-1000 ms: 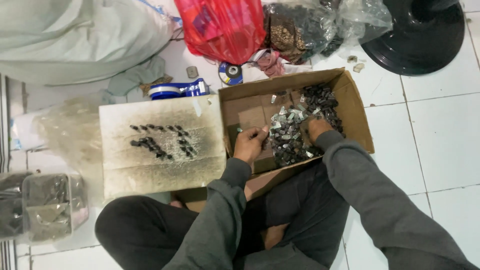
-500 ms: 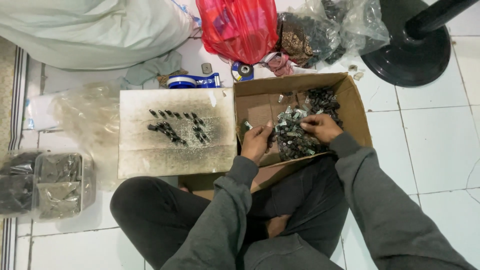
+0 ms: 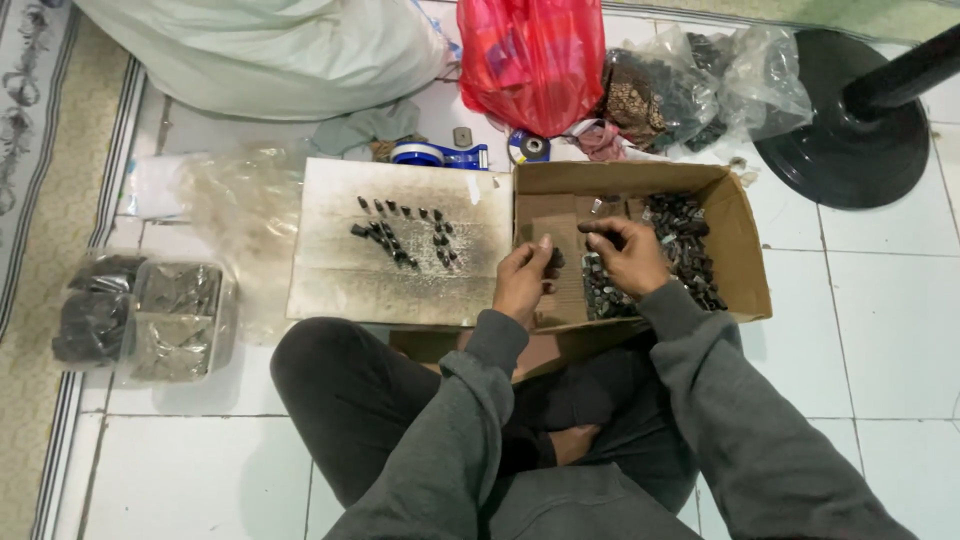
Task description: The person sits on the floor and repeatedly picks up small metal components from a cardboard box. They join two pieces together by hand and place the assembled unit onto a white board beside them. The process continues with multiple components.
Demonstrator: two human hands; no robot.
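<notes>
Both hands over the cardboard box (image 3: pixel 740 240). Left hand (image 3: pixel 522 280) pinches a small dark part (image 3: pixel 556 260). Right hand (image 3: pixel 628 255) grips another dark piece (image 3: pixel 598 228) above the pile (image 3: pixel 685 245).

Grey long-sleeved sweatshirt with ribbed cuffs, lower centre and lower right; dark charcoal trousers, lower left; left hand (image 3: pixel 523 280) and right hand (image 3: pixel 628 258) bare, mid-frame.

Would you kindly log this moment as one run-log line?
left hand: holds small dark piece | right hand: holds small dark part over cardboard box | white board: rows of dark pieces
</notes>
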